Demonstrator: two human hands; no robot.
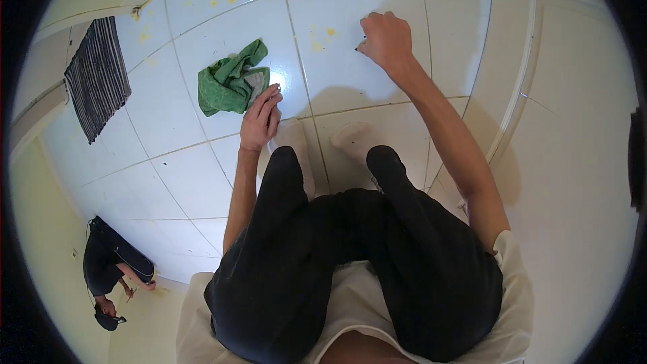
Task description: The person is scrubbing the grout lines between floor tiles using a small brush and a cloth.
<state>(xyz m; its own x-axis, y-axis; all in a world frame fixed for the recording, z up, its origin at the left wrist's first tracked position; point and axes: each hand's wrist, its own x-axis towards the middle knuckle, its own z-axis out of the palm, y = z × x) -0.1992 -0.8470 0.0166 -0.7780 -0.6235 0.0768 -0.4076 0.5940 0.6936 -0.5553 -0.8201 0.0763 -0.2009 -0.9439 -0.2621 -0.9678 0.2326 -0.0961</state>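
A crumpled green cloth point(229, 84) with a greyish patch lies on the white tiled floor point(350, 74). Beside its right edge is my left hand point(261, 121), palm down, its fingers loosely stretched forward; whether they touch the cloth I cannot tell. Farther off and to the right, my right hand point(389, 37) is closed low over the tiles. A small dark tip shows at its left side, but the thing itself is hidden by the fingers. Yellow spots point(330, 32) dot the tile just left of that hand.
More yellow spots point(213, 3) mark the far tiles. A dark striped mat point(100, 77) lies at the left by a doorway. Another person point(111, 263) in dark clothes works at the lower left wall. A pale door point(579, 128) stands on my right. My socked feet point(354, 136) are between my hands.
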